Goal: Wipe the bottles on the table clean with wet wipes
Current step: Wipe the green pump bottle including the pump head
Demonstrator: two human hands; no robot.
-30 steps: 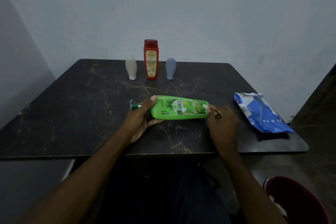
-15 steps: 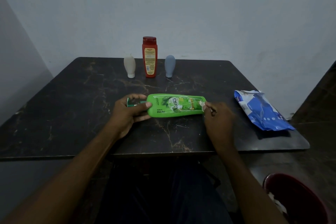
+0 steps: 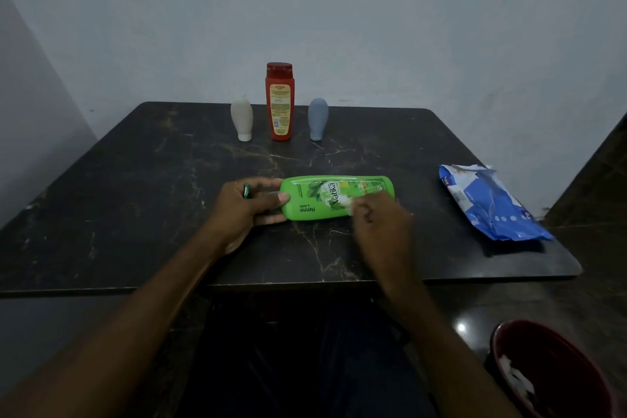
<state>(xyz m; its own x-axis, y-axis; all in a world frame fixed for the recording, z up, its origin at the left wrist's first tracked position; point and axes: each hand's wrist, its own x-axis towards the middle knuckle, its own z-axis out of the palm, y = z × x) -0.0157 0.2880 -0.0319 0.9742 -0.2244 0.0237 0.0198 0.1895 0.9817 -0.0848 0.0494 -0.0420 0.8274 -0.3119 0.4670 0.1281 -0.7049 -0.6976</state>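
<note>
Two hands tend one green Vatika bottle [image 3: 325, 197] lying flat; left hand [image 3: 247, 210] grips its nine-o'clock cap end; right hand [image 3: 380, 224] pinches a white wet wipe [image 3: 346, 204] against the label.

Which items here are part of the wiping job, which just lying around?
In the job: green bottle, left hand holding it, wipe in right hand, red bottle, white bottle, grey bottle, blue wipes pack.
Lying about: dark red tub on the floor, white scraps inside.
</note>
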